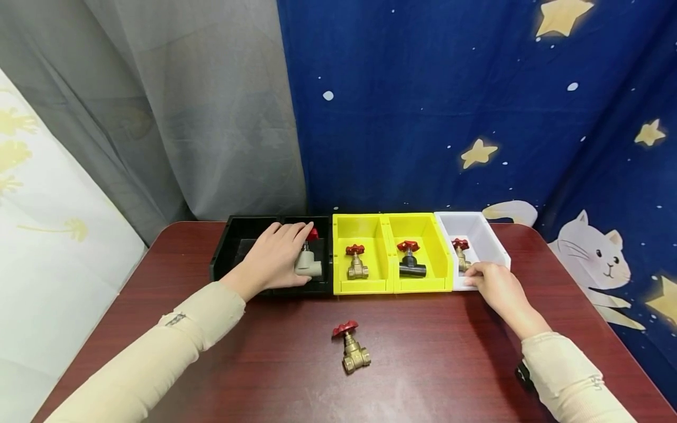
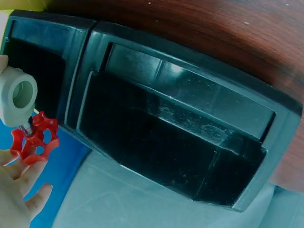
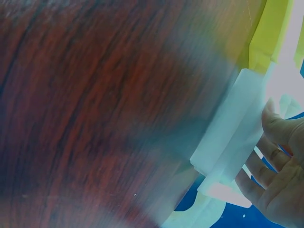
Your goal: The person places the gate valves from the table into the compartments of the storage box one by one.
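In the head view my left hand (image 1: 277, 252) grips a grey gate valve (image 1: 308, 264) inside the right-hand black bin (image 1: 324, 286). The left wrist view shows fingers by its red handwheel (image 2: 35, 137) and a fingertip at the grey body. My right hand (image 1: 497, 288) reaches over the front of the white bin (image 1: 489, 247), fingertips pinching the end of a brass gate valve (image 1: 462, 258) with a red wheel. In the right wrist view that valve is hidden behind the hand (image 3: 285, 175). Another brass gate valve (image 1: 354, 354) lies on the table.
Two yellow bins stand between the black and white ones, one with a brass valve (image 1: 357, 269), the other with a black valve (image 1: 412, 268). A further black bin (image 2: 190, 90) sits at the left end. The bins line the back of the reddish-brown table (image 1: 423, 352), before curtains.
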The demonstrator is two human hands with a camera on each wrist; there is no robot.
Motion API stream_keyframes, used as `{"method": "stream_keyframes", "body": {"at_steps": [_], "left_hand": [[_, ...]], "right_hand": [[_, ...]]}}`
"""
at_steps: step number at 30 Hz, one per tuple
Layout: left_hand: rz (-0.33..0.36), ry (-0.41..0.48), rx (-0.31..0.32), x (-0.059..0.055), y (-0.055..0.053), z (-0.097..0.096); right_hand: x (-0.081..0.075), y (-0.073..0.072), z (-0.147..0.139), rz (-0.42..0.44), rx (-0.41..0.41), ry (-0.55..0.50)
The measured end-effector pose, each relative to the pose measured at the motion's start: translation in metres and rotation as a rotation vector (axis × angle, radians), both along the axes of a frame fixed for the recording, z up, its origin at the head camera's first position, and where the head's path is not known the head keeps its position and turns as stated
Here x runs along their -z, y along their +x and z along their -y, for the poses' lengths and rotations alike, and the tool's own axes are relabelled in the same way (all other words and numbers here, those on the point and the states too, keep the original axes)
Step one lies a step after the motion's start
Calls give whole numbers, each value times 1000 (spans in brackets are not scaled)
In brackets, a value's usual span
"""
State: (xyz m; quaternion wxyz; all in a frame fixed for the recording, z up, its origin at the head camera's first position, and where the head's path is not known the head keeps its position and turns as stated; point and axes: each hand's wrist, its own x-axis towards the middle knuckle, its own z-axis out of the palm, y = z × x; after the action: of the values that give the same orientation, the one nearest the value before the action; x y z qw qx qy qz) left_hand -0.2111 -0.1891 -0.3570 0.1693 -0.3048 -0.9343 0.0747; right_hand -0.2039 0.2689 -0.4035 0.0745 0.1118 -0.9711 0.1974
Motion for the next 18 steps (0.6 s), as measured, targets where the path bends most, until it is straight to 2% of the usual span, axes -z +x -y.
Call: {"method": "stream_keyframes", "body": {"at_steps": [18], "left_hand": [[211,-117,-133,14,-36,-14]], "right_hand": [[1,0,0,9,14,-5]]}}
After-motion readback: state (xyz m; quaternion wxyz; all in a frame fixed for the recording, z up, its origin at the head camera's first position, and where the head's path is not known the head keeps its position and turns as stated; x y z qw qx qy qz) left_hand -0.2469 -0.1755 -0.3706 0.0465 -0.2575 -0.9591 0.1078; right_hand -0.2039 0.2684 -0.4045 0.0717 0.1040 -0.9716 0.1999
